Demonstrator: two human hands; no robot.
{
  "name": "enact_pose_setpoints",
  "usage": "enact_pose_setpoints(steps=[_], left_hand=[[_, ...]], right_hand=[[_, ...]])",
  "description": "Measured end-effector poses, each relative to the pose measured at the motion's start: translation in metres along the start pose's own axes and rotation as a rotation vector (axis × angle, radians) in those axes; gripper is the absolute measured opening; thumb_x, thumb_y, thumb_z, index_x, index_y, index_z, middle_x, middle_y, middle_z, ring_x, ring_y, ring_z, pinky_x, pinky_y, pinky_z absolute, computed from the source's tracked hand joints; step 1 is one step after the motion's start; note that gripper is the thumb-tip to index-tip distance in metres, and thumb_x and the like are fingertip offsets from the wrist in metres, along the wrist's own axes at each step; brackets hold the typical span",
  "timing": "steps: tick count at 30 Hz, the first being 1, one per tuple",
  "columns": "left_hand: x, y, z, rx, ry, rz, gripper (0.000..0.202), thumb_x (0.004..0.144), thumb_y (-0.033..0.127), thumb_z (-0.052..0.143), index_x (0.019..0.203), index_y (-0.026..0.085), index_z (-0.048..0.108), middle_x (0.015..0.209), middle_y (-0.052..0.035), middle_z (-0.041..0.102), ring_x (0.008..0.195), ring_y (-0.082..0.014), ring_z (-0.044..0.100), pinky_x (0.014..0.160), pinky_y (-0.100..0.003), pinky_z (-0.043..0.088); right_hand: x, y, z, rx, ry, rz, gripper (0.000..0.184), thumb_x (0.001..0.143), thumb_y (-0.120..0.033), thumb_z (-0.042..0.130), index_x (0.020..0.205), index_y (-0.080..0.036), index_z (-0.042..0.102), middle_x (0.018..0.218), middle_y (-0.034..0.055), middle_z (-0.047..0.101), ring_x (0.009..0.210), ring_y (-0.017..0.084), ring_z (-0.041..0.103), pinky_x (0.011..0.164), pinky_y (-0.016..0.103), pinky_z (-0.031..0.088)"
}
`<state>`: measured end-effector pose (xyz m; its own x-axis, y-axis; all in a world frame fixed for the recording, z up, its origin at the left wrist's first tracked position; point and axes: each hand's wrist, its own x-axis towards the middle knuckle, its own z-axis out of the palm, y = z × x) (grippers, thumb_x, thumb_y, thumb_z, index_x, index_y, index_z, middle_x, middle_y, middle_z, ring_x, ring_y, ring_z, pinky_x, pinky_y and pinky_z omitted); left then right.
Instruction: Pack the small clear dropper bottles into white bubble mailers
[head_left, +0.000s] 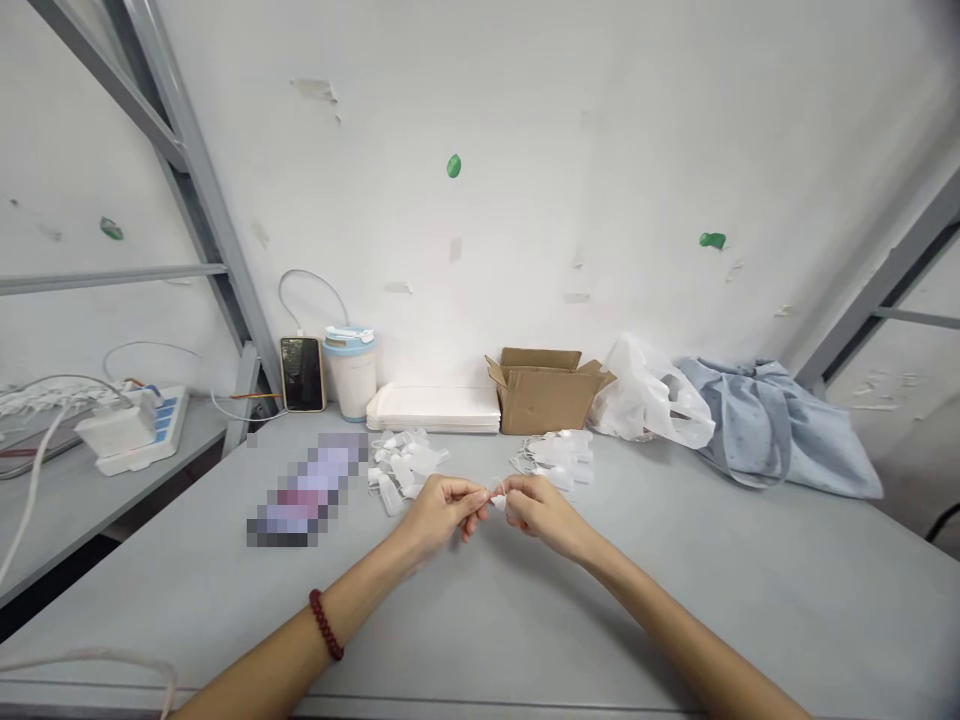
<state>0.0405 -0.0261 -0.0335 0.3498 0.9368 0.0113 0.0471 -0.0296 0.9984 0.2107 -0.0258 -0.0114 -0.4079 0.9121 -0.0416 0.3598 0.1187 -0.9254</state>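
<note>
My left hand (442, 508) and my right hand (536, 510) meet above the grey table (675, 580), both pinched on one small white plastic piece (497, 497) held between their fingertips. A dark red bead bracelet (326, 624) sits on my left wrist. Just behind my left hand lies a pile of small white plastic parts (401, 462). A second pile of small white parts (559, 455) lies behind my right hand.
Along the wall stand a phone (302, 373) on a cable, a white and blue cup (351, 368), a flat white tray (435, 408), an open cardboard box (544, 388), a white plastic bag (649, 395) and a blue cloth bag (772, 425). A power strip (135, 428) lies at far left.
</note>
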Motion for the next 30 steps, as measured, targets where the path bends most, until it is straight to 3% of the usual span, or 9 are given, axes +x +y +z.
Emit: enact_pose_setpoints(steps=[3, 5, 11, 15, 22, 30], left_hand=[[-0.001, 0.000, 0.000, 0.013, -0.006, 0.000, 0.031, 0.075, 0.039, 0.058, 0.057, 0.013, 0.060, 0.045, 0.0024, 0.048, 0.043, -0.0082, 0.042, 0.044, -0.021, 0.036], [-0.001, -0.001, 0.001, 0.041, 0.013, 0.005, 0.031, 0.076, 0.038, 0.057, 0.057, 0.013, 0.059, 0.044, 0.0022, 0.048, 0.042, -0.0085, 0.043, 0.044, -0.021, 0.036], [0.001, -0.001, -0.002, 0.073, 0.022, -0.004, 0.031, 0.077, 0.038, 0.056, 0.058, 0.014, 0.059, 0.046, 0.0020, 0.050, 0.043, -0.0090, 0.044, 0.044, -0.022, 0.036], [0.001, 0.009, -0.010, 0.178, -0.006, 0.039, 0.032, 0.078, 0.038, 0.056, 0.059, 0.013, 0.062, 0.043, 0.0026, 0.048, 0.041, -0.0081, 0.042, 0.046, -0.022, 0.035], [-0.001, 0.028, -0.024, 0.182, 0.108, 0.130, 0.028, 0.077, 0.038, 0.058, 0.064, 0.015, 0.064, 0.055, 0.0015, 0.054, 0.050, -0.0084, 0.046, 0.051, -0.021, 0.039], [-0.002, 0.027, -0.011, 0.201, 0.063, 0.080, 0.022, 0.073, 0.036, 0.061, 0.066, 0.015, 0.063, 0.057, 0.0009, 0.056, 0.049, -0.0090, 0.046, 0.049, -0.022, 0.039]], right_hand=[[-0.002, -0.002, 0.002, 0.046, 0.009, 0.009, 0.018, 0.071, -0.019, 0.039, 0.087, -0.018, 0.046, 0.048, -0.0079, 0.041, 0.045, 0.008, 0.032, 0.045, 0.020, 0.025], [-0.004, -0.002, 0.004, 0.058, 0.010, 0.007, 0.020, 0.071, -0.019, 0.038, 0.091, -0.019, 0.043, 0.049, -0.0084, 0.041, 0.045, 0.009, 0.032, 0.045, 0.020, 0.026], [-0.004, 0.001, 0.011, 0.078, 0.040, -0.031, 0.019, 0.073, -0.020, 0.037, 0.092, -0.020, 0.040, 0.049, -0.0084, 0.041, 0.046, 0.010, 0.034, 0.046, 0.021, 0.027], [-0.003, -0.001, 0.008, 0.101, 0.010, -0.077, 0.017, 0.074, -0.020, 0.038, 0.091, -0.021, 0.041, 0.051, -0.0085, 0.042, 0.048, 0.009, 0.034, 0.047, 0.021, 0.028], [-0.005, -0.005, 0.007, 0.138, 0.031, -0.115, 0.021, 0.075, -0.020, 0.037, 0.096, -0.021, 0.040, 0.053, -0.0083, 0.042, 0.051, 0.010, 0.035, 0.049, 0.022, 0.029], [-0.005, 0.000, 0.015, 0.229, 0.096, -0.121, 0.018, 0.074, -0.020, 0.038, 0.092, -0.021, 0.040, 0.049, -0.0099, 0.038, 0.046, 0.009, 0.031, 0.045, 0.020, 0.024]])
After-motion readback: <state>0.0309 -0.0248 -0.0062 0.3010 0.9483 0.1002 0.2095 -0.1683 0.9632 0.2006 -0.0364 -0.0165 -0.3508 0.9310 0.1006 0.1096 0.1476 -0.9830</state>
